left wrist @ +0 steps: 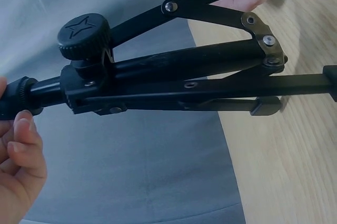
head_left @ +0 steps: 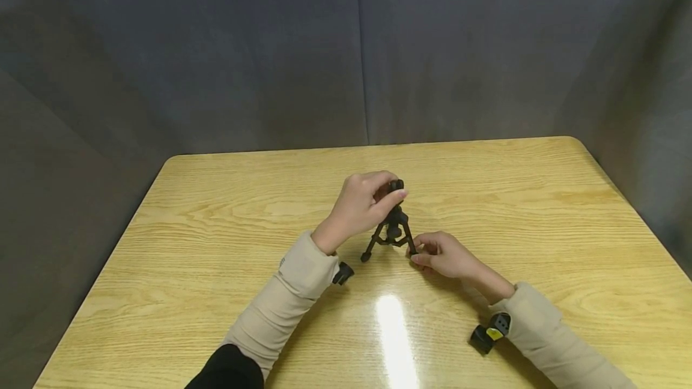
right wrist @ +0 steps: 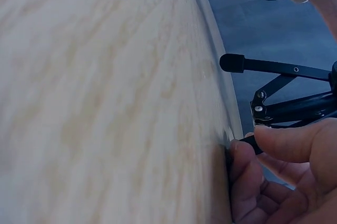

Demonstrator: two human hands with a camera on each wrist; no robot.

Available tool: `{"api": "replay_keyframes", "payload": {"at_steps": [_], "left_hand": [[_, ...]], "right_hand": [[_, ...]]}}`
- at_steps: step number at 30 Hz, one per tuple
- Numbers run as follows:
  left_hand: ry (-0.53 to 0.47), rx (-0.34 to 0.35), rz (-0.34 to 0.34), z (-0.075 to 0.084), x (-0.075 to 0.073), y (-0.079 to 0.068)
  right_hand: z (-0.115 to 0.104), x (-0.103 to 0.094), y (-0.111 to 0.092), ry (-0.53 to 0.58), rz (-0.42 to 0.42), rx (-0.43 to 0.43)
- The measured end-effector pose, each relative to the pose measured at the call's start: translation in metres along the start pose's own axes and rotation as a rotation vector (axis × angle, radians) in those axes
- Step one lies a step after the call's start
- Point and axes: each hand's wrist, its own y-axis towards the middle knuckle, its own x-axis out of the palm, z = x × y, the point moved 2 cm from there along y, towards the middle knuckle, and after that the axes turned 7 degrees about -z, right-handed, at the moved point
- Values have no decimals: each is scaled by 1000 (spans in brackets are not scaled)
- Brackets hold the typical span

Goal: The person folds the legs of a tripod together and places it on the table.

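A small black tripod point(head_left: 394, 232) stands on the table with its legs spread. Its top is gripped by my left hand point(head_left: 363, 204), thumb and fingers around the head of the centre post. Down at the foot of the right leg, my right hand point(head_left: 444, 255) pinches the leg end between thumb and fingers. A round ribbed knob point(left wrist: 84, 36) with a star mark sticks out near the upper joint in the left wrist view. Folding braces point(left wrist: 221, 14) join the legs to the central tube. In the right wrist view another leg's rubber foot point(right wrist: 232, 63) points toward the tabletop.
The wood-grain table point(head_left: 216, 209) has rounded far corners. Behind it hangs a dark grey curtain point(head_left: 270, 53). A black wrist camera point(head_left: 343, 273) is strapped at the left sleeve, and another camera point(head_left: 482, 338) at the right sleeve. A bright reflection lies on the near tabletop.
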Motion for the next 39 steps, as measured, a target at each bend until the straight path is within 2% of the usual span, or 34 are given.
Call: {"api": "replay_keyframes", "payload": {"at_steps": [21,39], "left_hand": [[-31,-11,-16,1,4,1],[-49,29,-11,1,7,2]], "right_hand": [[-1,0,0,26,4,-15],[-1,2,1,28,18,-18]]}}
